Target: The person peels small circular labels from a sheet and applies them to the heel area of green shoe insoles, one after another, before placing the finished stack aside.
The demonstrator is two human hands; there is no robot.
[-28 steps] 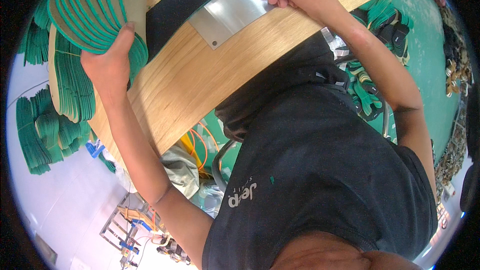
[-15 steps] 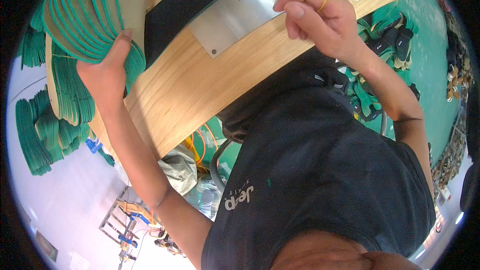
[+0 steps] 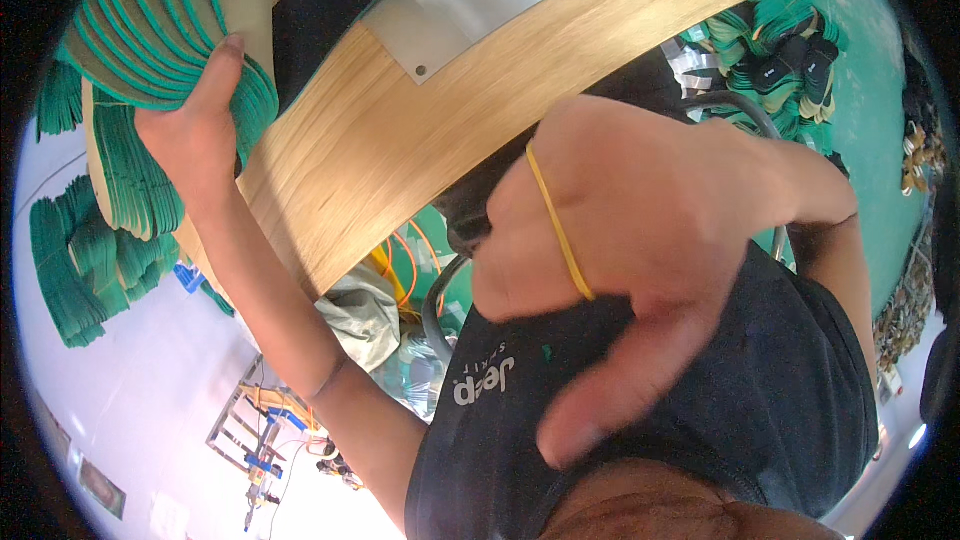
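At the upper left my left hand (image 3: pixel 198 140) grips a fanned stack of green-edged, beige-faced insoles (image 3: pixel 165 20), thumb on the near face. Beside the stack a long black insole (image 3: pixel 315 35) reaches up over the table toward a metal plate (image 3: pixel 455 15). Whether my left hand also touches the black insole is hidden. My right hand (image 3: pixel 620 230) is large and slightly blurred, raised in front of my black shirt. Its thumb points down, apart from the bent fingers, whose tips are hidden. A yellow rubber band (image 3: pixel 562 225) crosses the fingers, and I see nothing else in this hand.
The wooden table (image 3: pixel 400 150) slants across the view. More green insole stacks (image 3: pixel 75 260) hang at its left end. Bundles of green and black insoles (image 3: pixel 780 60) lie on the right. A grey sack (image 3: pixel 365 315) and orange cables (image 3: pixel 425 250) are below the table.
My right hand has moved from above the table's edge down and toward me, its thumb now spread away. My left hand keeps its hold on the insoles. The view has shifted slightly.
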